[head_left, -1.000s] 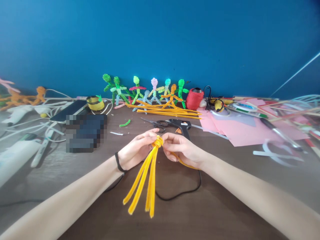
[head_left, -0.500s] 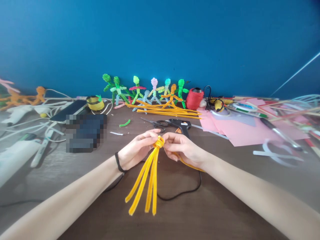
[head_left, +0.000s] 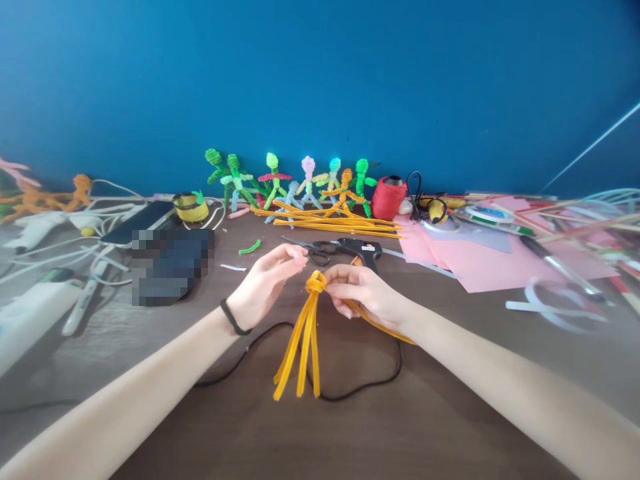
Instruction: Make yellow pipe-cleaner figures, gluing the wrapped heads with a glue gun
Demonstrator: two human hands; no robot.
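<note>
A bundle of yellow pipe cleaners (head_left: pixel 311 333) hangs over the table, wrapped into a small knot at its top with several strands fanning downward. My right hand (head_left: pixel 363 290) pinches it just beside the knot. One loose yellow strand (head_left: pixel 383 327) runs from those fingers under the palm toward my wrist. Up and to the left of the knot, clear of the bundle, is my left hand (head_left: pixel 267 280). Its thumb and fingertips are drawn together, and nothing shows between them. Scissors (head_left: pixel 316 251) lie just beyond its fingertips.
A black glue gun (head_left: pixel 363 250) lies behind my right hand, its cord (head_left: pixel 360 390) looping under the bundle. Farther back are more orange-yellow pipe cleaners (head_left: pixel 330 222), several pipe-cleaner figures (head_left: pixel 273 180) and a red spool (head_left: pixel 389 198). Pink paper (head_left: pixel 480 267) lies right; a green scrap (head_left: pixel 250 247) left.
My left hand has let go of the knot and moved up and left. The hanging strands have swung and lifted slightly, while my right hand keeps its pinch.
</note>
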